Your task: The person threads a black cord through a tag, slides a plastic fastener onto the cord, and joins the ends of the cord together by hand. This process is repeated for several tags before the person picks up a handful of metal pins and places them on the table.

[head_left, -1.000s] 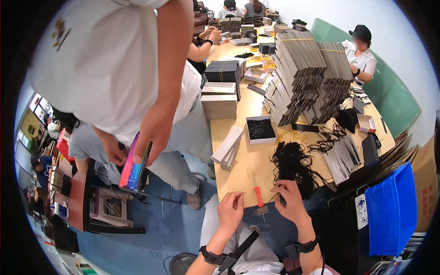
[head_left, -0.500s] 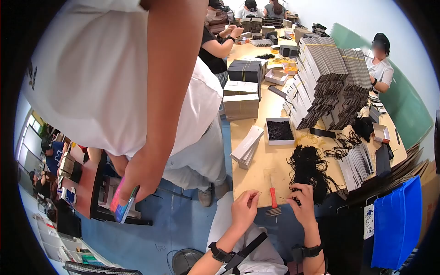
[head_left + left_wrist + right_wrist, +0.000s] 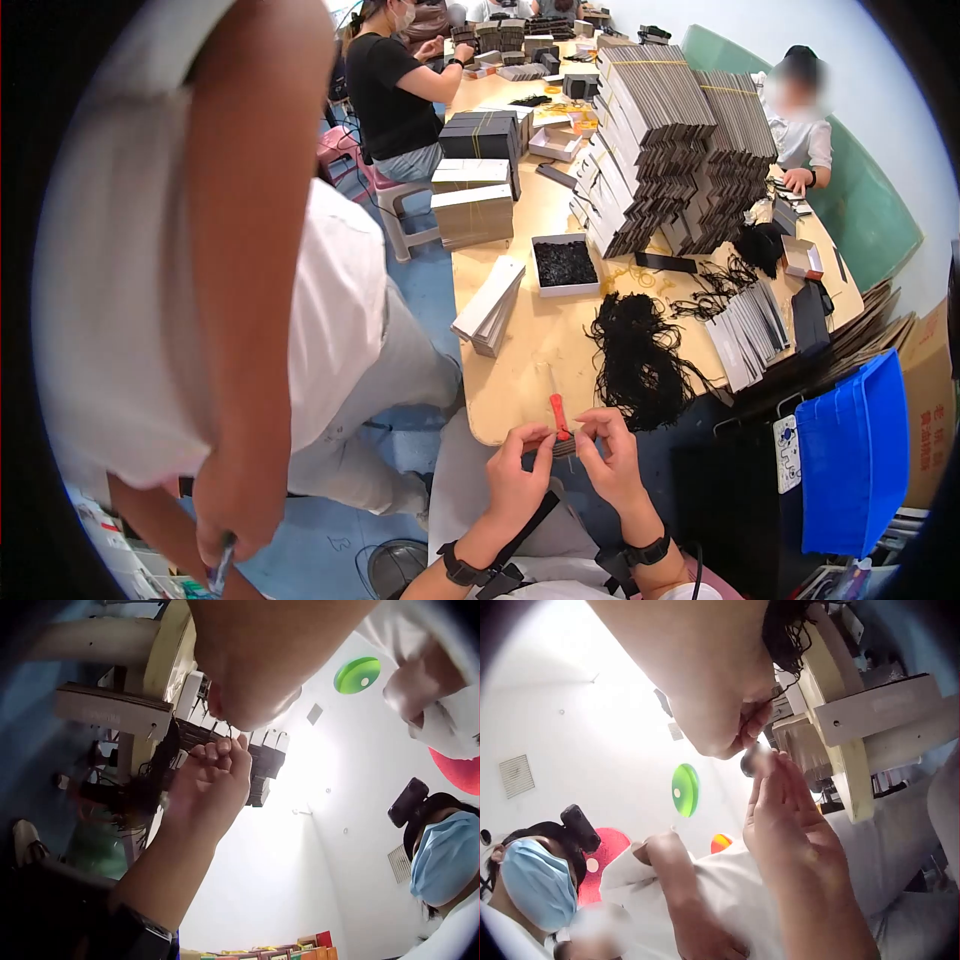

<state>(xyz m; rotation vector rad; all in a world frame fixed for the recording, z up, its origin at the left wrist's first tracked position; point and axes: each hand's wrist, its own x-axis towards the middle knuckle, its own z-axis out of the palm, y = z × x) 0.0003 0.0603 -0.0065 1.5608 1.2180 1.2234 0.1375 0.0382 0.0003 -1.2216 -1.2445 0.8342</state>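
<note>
Above the table's near edge, my left hand [image 3: 518, 468] and right hand [image 3: 612, 462] are close together, thumbs and fingers pinching. A thin black cord [image 3: 565, 434] shows between their fingertips. In the right wrist view the black cord [image 3: 786, 691] trails from my right fingers, and a small dark blurred piece [image 3: 750, 761] is at my left fingertips. A short cord [image 3: 231, 732] also rises from my right fingertips in the left wrist view. Just beyond the hands lies a red-handled tool [image 3: 558, 408] with a thin shaft. Grey boards with a punched hole [image 3: 877, 709] stick out past the table edge.
Beyond the hands are a pile of black cords [image 3: 640, 360], a white box of black pieces [image 3: 566, 264] and tall board stacks [image 3: 650, 140]. White strips [image 3: 490, 300] lie at left. A blue bin [image 3: 855, 455] stands right. A person [image 3: 340, 300] stands close at left.
My right hand reached to the cord pile's near edge, then came left and down to meet my left hand with a cord. The standing person's arm and phone moved lower left.
</note>
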